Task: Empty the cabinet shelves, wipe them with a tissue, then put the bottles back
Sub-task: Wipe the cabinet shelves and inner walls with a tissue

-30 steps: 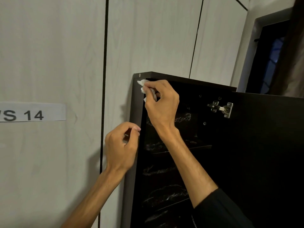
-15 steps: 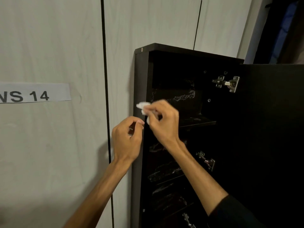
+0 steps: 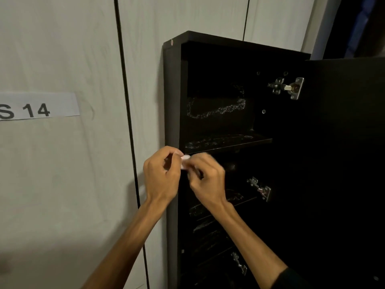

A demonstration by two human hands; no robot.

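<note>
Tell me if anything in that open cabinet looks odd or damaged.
No damage shows. The oddest thing is the pale, crinkly streaks on the back panel and top shelf of the dark cabinet; whether they are residue or film I cannot tell. Both hands, left hand and right hand, pinch a small tissue.

The tissue (image 3: 185,162) is mostly hidden between both hands; the label (image 3: 39,106) is cut off at left.

Right hand (image 3: 205,180) with tissue (image 3: 185,161) down from cabinet top to left hand (image 3: 161,177).
</note>
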